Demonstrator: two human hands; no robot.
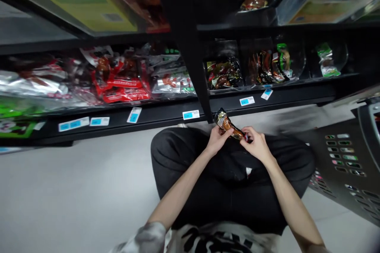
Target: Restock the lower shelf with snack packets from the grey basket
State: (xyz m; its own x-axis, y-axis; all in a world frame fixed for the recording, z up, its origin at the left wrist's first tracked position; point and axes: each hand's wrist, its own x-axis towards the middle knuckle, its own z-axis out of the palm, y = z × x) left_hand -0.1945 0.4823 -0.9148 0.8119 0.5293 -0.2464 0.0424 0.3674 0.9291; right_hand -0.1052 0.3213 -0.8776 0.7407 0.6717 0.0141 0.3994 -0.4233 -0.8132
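Between my two hands, above my crossed legs, is a vacuum-packed drumstick [228, 123] in a clear wrapper with dark and gold print. My left hand [219, 138] pinches its wide middle, the thumb lying on top. At the narrow lower end, my right hand [255, 141] grips the wrapper between thumb and fingers. The pack slants from upper left to lower right, just in front of the shelf edge. Behind it, similar dark packs [264, 65] stand in a clear bin on the low shelf.
A black shelf [166, 110] with price tags [190, 115] runs across in front of me. Red snack packs [124, 83] fill bins to the left. One green pack [328, 60] lies in the right bin. A grey perforated basket [341, 134] stands at my right on the pale floor [89, 189].
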